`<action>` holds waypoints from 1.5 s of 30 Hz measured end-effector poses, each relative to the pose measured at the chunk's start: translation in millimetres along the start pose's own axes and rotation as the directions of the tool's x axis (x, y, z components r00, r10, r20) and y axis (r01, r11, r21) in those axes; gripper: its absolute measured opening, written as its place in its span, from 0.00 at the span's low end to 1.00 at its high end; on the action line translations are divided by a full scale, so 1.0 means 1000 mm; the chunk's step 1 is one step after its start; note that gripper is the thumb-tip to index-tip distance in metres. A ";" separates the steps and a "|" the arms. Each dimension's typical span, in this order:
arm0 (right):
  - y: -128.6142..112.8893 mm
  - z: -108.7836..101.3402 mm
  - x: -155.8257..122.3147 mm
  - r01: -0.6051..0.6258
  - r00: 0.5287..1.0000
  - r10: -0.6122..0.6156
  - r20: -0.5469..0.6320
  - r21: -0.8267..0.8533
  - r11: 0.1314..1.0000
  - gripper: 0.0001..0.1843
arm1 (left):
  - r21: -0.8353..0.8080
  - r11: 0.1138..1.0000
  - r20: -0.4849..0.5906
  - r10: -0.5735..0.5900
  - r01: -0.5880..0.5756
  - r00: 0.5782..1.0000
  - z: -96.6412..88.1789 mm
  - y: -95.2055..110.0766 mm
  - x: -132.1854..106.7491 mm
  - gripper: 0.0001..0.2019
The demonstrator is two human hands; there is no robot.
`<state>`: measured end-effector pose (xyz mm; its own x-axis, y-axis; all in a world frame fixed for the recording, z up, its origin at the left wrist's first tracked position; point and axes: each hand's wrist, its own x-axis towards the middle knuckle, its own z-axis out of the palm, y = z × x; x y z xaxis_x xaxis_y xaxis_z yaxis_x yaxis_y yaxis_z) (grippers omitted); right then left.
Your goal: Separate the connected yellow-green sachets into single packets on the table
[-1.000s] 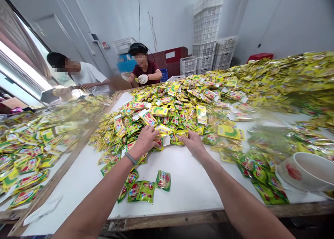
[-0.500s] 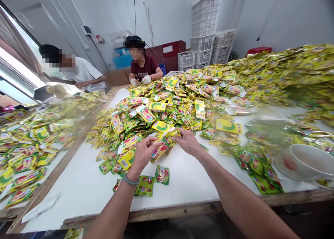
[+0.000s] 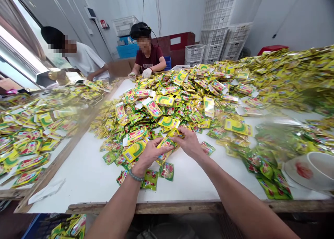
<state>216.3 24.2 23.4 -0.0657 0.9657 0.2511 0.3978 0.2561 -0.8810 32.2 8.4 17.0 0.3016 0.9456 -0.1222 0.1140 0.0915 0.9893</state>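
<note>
In the head view, my left hand (image 3: pixel 149 156), with a beaded bracelet at the wrist, grips a small yellow carton (image 3: pixel 165 148) printed with red fruit. At the carton's upper end, the pinched fingers of my right hand (image 3: pixel 188 141) hold a small yellow-green packet (image 3: pixel 173 132). Whether the packet is partly inside the carton is hidden by the fingers. A green sachet (image 3: pixel 167 170) lies just below the carton, and joined green sachets (image 3: pixel 149 180) rest by my left wrist. Right beyond my hands rises a heap of cartons and sachets (image 3: pixel 182 108).
A white bowl (image 3: pixel 300 169) with a red pattern stands at the right, beside more green sachets (image 3: pixel 273 186). A wooden strip (image 3: pixel 56 155) divides the white table (image 3: pixel 86 176). Two co-workers sit across, one wearing white gloves (image 3: pixel 146 73). White crates (image 3: pixel 214 40) are stacked behind.
The camera view has shifted, so the scene sits further right. My hands stay together at the carton, which has turned slightly. The gloved co-worker's hands have moved apart.
</note>
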 end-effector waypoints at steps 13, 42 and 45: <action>0.007 0.004 -0.005 0.119 0.984 -0.134 -0.120 -0.124 0.985 0.06 | -0.072 0.997 -0.058 0.015 -0.019 0.998 0.003 -0.003 0.000 0.21; 0.004 0.022 -0.009 -0.107 0.991 0.061 0.116 0.455 0.884 0.22 | -0.271 0.936 -0.305 0.137 -0.224 0.942 0.015 -0.003 -0.003 0.30; 0.003 0.026 -0.010 -0.118 0.984 0.042 0.176 0.450 0.885 0.19 | -0.128 0.962 -0.276 0.201 -0.243 0.940 0.013 -0.006 -0.003 0.21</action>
<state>194.0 16.6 7.7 -0.2088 0.9679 0.1399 -0.0519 0.1319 -0.9899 42.6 0.8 10.5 0.0455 0.9934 0.1056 -0.0848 -0.1015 0.9912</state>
